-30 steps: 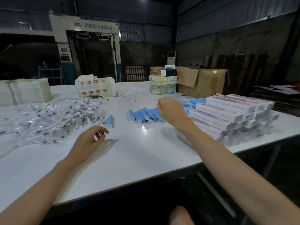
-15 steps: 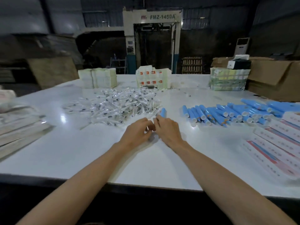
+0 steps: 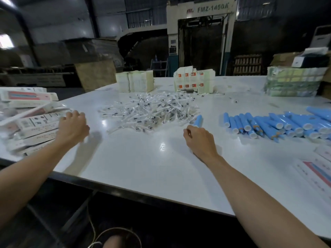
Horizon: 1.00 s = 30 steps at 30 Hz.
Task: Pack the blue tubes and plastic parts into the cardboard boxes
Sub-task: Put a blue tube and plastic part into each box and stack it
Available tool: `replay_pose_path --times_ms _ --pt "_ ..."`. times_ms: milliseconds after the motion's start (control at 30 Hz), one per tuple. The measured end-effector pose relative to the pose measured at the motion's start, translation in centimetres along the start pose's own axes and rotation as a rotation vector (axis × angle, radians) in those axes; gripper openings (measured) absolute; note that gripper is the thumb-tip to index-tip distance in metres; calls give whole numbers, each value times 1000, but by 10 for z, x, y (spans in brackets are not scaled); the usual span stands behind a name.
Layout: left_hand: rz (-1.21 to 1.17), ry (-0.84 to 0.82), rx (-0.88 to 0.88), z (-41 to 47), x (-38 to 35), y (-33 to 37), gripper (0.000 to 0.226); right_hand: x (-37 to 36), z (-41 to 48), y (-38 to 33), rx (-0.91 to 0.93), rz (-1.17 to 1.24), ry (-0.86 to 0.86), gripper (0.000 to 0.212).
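A pile of clear plastic parts (image 3: 152,111) lies mid-table. One blue tube (image 3: 198,120) lies at its right edge, and many more blue tubes (image 3: 268,124) lie in a row at the right. Flat printed cardboard boxes (image 3: 35,120) are stacked at the left; another box (image 3: 318,172) shows at the right edge. My left hand (image 3: 72,126), blurred and loosely curled, is at the near edge of the left box stack. My right hand (image 3: 198,138) rests on the table with fingers curled, just in front of the single tube, with nothing visible in it.
On the white table (image 3: 143,167) stand a cream carton stack (image 3: 136,81), a white stack with orange marks (image 3: 194,80) and a greenish bundle (image 3: 293,83) along the far side. The table's front edge runs diagonally below my forearms. A machine stands behind.
My head has turned left. My hands, together in front of the single tube half a second ago, have parted: the left went to the box stack, the right stayed near the tube.
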State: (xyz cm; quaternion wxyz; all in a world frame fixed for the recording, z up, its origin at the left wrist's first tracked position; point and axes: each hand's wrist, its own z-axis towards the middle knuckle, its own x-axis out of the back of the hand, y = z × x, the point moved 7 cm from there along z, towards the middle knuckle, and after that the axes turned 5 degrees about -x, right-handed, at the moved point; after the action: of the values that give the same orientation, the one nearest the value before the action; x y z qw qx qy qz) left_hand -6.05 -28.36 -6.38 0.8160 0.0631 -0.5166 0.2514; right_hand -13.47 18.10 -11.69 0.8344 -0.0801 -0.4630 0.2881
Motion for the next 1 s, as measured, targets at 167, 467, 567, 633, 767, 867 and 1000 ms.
replay_pose_path --times_ms 167,467,567,633,767,867,1000 --pt "192 -95 -27 -10 -30 -64 57 -2 2 3 -26 66 -15 33" --pt "185 17 -162 -8 -21 -55 43 -3 0 5 -31 92 -46 36" --pt "73 123 -181 -9 -8 -50 29 -3 -1 4 -39 95 -53 36" --pt "-14 175 -234 -10 6 -42 22 -2 -1 4 -40 105 -53 35" --pt "-247 146 -251 -9 41 -14 37 -3 1 4 -43 126 -55 36" --pt "-550 148 -202 -9 72 22 35 -2 0 3 -47 123 -58 36" --pt "-1161 -6 -310 -23 93 109 37 2 -1 6 -80 134 -58 36"
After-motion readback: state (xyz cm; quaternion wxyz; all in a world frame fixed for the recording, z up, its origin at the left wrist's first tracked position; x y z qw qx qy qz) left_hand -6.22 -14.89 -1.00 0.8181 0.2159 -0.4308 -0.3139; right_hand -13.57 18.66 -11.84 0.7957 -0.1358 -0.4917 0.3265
